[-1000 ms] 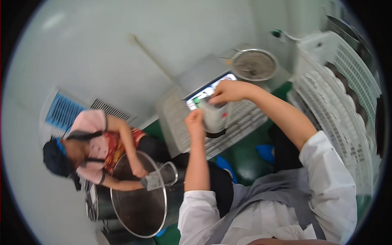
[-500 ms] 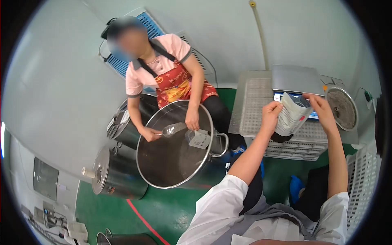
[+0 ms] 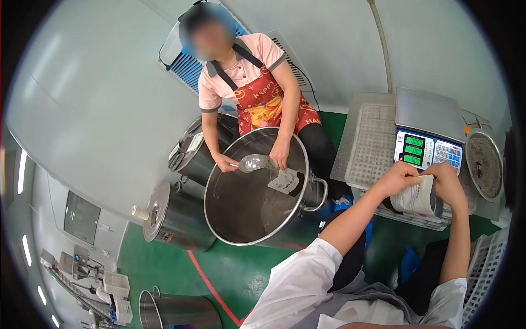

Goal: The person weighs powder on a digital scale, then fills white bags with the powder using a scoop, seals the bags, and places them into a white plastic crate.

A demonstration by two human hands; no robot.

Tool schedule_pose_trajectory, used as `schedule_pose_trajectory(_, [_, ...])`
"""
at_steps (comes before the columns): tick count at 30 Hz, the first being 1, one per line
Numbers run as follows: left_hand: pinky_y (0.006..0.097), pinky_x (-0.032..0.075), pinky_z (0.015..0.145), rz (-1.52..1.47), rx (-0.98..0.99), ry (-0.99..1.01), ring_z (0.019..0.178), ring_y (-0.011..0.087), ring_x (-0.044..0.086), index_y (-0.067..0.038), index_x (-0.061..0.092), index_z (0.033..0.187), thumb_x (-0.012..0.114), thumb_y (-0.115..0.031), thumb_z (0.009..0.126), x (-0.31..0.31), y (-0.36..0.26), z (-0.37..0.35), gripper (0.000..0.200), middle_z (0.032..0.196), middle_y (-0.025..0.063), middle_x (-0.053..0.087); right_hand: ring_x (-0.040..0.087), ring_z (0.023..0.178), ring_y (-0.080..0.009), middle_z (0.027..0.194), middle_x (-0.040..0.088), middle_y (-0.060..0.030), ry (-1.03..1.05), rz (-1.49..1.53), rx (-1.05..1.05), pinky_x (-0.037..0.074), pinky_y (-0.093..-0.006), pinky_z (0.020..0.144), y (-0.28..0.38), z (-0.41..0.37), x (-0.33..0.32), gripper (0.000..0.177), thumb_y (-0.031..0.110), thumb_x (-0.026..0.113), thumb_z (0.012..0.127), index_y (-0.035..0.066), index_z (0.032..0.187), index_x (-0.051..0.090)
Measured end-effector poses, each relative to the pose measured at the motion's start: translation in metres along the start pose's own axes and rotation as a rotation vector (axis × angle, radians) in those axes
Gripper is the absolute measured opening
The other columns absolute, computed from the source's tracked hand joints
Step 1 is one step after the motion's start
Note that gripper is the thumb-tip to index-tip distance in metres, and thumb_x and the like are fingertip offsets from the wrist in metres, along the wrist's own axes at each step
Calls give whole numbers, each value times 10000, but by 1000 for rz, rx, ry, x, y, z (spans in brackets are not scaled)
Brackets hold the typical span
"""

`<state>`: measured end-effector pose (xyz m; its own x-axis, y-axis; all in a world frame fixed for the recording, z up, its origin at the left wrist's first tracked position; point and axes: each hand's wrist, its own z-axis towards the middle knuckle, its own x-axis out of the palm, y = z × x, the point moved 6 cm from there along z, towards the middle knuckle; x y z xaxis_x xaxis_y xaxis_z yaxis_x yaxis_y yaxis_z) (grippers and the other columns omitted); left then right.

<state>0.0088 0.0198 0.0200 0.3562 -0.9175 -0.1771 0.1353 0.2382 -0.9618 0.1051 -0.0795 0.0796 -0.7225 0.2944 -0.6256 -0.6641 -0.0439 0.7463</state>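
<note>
A white printed pouch (image 3: 415, 200) hangs between my two hands in front of the scale. My left hand (image 3: 399, 179) pinches one top corner of it, while my right hand (image 3: 448, 183) is closed on the other side of its top edge. Just beyond them stands a digital scale (image 3: 430, 123) with green lit figures and a bare metal plate. To the right of the scale is a round steel container (image 3: 484, 164) filled with grey powdery stuff. What lies inside the pouch is hidden from me.
A seated co-worker (image 3: 257, 90) holds a clear scoop (image 3: 256, 163) and another pouch (image 3: 286, 181) over a large steel pot (image 3: 241, 208). White crates (image 3: 364, 142) support the scale. Lidded drums (image 3: 181, 219) stand left; a white basket (image 3: 487, 268) is at my right.
My hands have come lower and nearer to me with the pouch, which is now tilted, uncovering the scale's display. The view has swung left. The co-worker's pouch has tipped towards the scoop.
</note>
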Motion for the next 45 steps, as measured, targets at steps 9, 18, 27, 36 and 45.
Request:
schedule_pose_trajectory(9, [257,393,549,41,-40,-152,602,62,464,25,622,726,660,-91,808,-28,17,-2,147,608,4,548,591,652,-164,715,637,-117,35,280,2,449,-290,594,-1,-2,-10,179,19,610,729,-73,882,626])
schedule_pose_trajectory(18, [351,408,492,274,266,-287,477,225,511,4,615,619,669,-106,658,-7,47,11,129,563,157,555,537,924,-245,979,576,-131,33,-113,89,409,-333,833,-112,-13,17,234,66,598,811,-29,1023,574])
schedule_pose_trajectory(27, [288,481,502,80,102,-353,538,176,623,28,694,724,796,-113,614,2,52,13,206,633,129,659,604,890,-364,990,626,-237,-8,-471,-121,452,-402,838,-40,-7,3,278,177,552,886,-47,1033,628])
schedule_pose_trajectory(36, [292,498,552,18,43,-288,599,174,638,10,712,771,807,-146,631,-5,47,8,230,696,113,682,584,850,-398,984,620,-271,144,-453,59,451,-395,806,15,-5,6,357,239,498,922,-82,1030,611])
schedule_pose_trajectory(45, [282,492,551,224,163,-207,615,168,645,-28,726,747,835,-191,612,18,72,19,238,688,72,686,579,923,-351,1056,629,-224,301,-241,7,429,-381,836,-16,-13,12,376,260,504,927,-69,1089,587])
